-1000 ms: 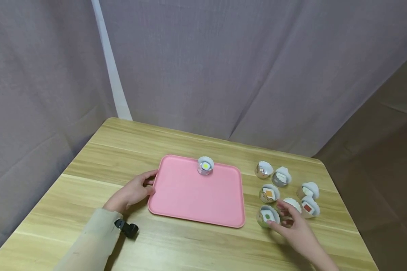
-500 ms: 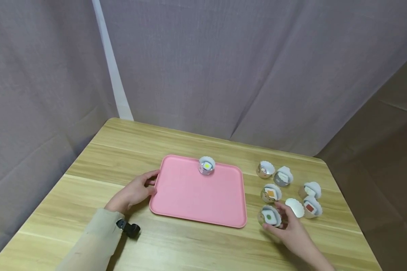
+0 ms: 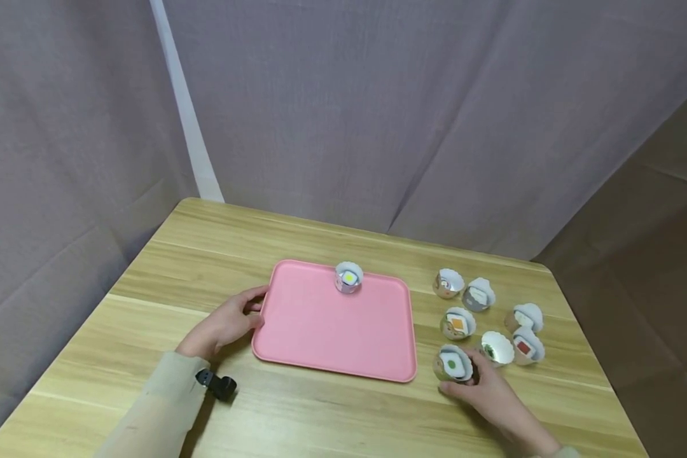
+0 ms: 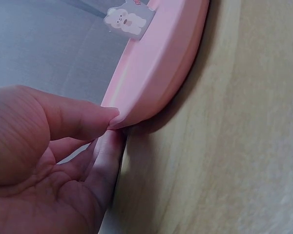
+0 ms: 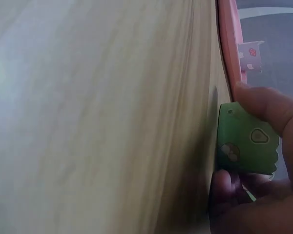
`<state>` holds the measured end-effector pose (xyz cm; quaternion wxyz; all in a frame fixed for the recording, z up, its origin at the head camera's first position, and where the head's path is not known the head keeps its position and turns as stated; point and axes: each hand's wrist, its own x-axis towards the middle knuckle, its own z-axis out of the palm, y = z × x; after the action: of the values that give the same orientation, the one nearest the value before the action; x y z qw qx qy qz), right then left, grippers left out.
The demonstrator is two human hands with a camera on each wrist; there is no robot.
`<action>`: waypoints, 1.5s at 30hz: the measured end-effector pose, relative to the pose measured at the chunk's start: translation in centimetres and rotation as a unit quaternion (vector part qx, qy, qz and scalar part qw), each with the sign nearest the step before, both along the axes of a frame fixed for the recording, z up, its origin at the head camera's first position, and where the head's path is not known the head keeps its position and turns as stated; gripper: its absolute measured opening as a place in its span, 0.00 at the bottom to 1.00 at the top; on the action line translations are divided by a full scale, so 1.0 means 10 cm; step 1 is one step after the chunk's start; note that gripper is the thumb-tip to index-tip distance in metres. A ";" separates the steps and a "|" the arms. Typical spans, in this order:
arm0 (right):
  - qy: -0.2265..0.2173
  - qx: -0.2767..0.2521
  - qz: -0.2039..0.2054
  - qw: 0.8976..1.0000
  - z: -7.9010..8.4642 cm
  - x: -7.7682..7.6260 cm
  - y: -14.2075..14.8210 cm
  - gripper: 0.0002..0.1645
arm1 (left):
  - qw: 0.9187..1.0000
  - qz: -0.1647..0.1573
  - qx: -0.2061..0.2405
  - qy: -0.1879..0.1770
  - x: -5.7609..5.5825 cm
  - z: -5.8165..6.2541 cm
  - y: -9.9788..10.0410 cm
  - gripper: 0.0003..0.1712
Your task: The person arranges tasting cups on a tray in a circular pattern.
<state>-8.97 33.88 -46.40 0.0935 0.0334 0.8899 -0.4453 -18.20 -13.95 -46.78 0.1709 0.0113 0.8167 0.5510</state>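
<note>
My left hand [image 3: 224, 326] pinches the left edge of a pink tray [image 3: 334, 337]; in the left wrist view the thumb lies on the rim [image 4: 141, 83] and fingers reach beneath it. At the right, my right hand [image 3: 495, 394] grips a green paper baking cup [image 5: 246, 139] with a scalloped edge, thumb on one side and fingers on the other. Inside it is a white square piece with a green dot [image 3: 451, 364]. Another baking cup [image 3: 348, 278], holding a white piece with a yellow dot, stands on the tray near its far edge.
Several more baking cups stand right of the tray, including one with an orange-centred piece [image 3: 457, 324] and one with a red-centred piece [image 3: 525, 347]. A cup [image 3: 497, 348] stands close by my right fingers. Grey curtains [image 3: 332, 114] hang behind the wooden table [image 3: 298, 420].
My right thumb and fingers have closed around the green cup, which now tilts a little less. The cup behind those fingers shows more fully. My left hand stays on the tray edge.
</note>
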 end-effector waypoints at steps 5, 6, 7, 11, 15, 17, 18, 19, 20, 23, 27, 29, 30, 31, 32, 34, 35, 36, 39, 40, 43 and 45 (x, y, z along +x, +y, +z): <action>-0.003 0.029 -0.006 1.000 0.00 -0.03 -0.03 0.43 | 1.000 -0.005 0.005 0.009 0.00 0.02 -0.01 0.37; -0.007 0.029 -0.007 1.000 0.00 -0.03 -0.03 0.44 | 1.000 -0.003 0.004 0.008 0.00 0.02 0.00 0.37; -0.010 0.028 -0.008 1.000 0.01 -0.03 -0.04 0.44 | 1.000 -0.002 0.003 0.009 0.00 0.02 0.00 0.37; -0.009 0.030 -0.015 0.999 0.01 -0.03 -0.07 0.43 | 1.000 0.001 -0.004 0.006 0.01 0.01 0.00 0.37; 0.001 0.043 -0.026 0.999 -0.02 -0.02 -0.10 0.41 | 1.000 0.001 -0.003 0.007 0.01 0.01 0.00 0.37; 0.004 0.051 -0.030 0.998 -0.03 -0.02 -0.11 0.40 | 1.000 0.002 0.002 0.006 0.01 0.01 0.00 0.37; 0.006 0.055 -0.031 0.998 -0.03 -0.02 -0.11 0.40 | 1.000 0.001 0.004 0.007 0.01 0.01 0.00 0.37; 0.009 0.059 -0.031 0.998 -0.03 -0.02 -0.11 0.40 | 1.000 -0.001 0.006 0.009 0.02 0.02 0.00 0.37; 0.012 0.063 -0.032 0.997 -0.03 -0.02 -0.12 0.40 | 1.000 -0.003 0.007 0.010 0.02 0.02 0.00 0.37; 0.021 0.075 -0.030 0.996 -0.02 -0.03 -0.14 0.40 | 1.000 -0.003 0.010 0.012 0.02 0.02 -0.01 0.37; 0.025 0.073 -0.029 0.997 0.02 -0.02 -0.17 0.40 | 1.000 -0.003 0.012 0.013 0.01 0.01 -0.01 0.37; 0.026 0.066 -0.031 0.997 0.05 -0.02 -0.18 0.40 | 1.000 -0.004 0.012 0.013 0.01 0.00 -0.01 0.37; 0.028 0.065 -0.032 0.997 0.07 -0.02 -0.19 0.39 | 1.000 -0.005 0.012 0.013 0.01 0.01 -0.01 0.37; 0.031 0.068 -0.033 0.997 0.09 -0.03 -0.20 0.39 | 1.000 -0.005 0.012 0.013 0.01 0.01 -0.01 0.37; 0.036 0.070 -0.033 0.996 0.11 -0.03 -0.22 0.39 | 1.000 -0.007 0.011 0.013 0.01 0.01 -0.02 0.37; 0.046 0.072 -0.031 0.996 0.15 -0.05 -0.24 0.37 | 1.000 -0.004 0.008 0.010 0.01 0.02 -0.02 0.37; 0.052 0.074 -0.030 0.995 0.18 -0.06 -0.26 0.37 | 1.000 -0.003 0.008 0.011 0.01 0.02 -0.02 0.37; 0.059 0.075 -0.028 0.995 0.20 -0.07 -0.27 0.36 | 1.000 -0.004 0.006 0.011 0.01 0.02 -0.03 0.36; 0.072 0.076 -0.019 0.994 0.25 -0.11 -0.31 0.35 | 1.000 -0.003 0.005 0.009 0.01 0.03 -0.03 0.37; 0.072 0.077 -0.018 0.994 0.27 -0.13 -0.32 0.35 | 1.000 -0.006 0.007 0.010 0.01 0.03 -0.03 0.37; 0.065 0.088 -0.015 0.994 0.31 -0.17 -0.36 0.37 | 1.000 -0.008 0.009 0.008 0.01 0.02 -0.03 0.37; 0.059 0.095 -0.012 0.994 0.33 -0.20 -0.38 0.37 | 1.000 -0.009 0.011 0.009 0.01 0.02 -0.03 0.37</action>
<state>-10.92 30.05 -43.09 0.0316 0.0258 0.9317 -0.3609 -18.06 -14.23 -46.58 0.1682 0.0258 0.8120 0.5583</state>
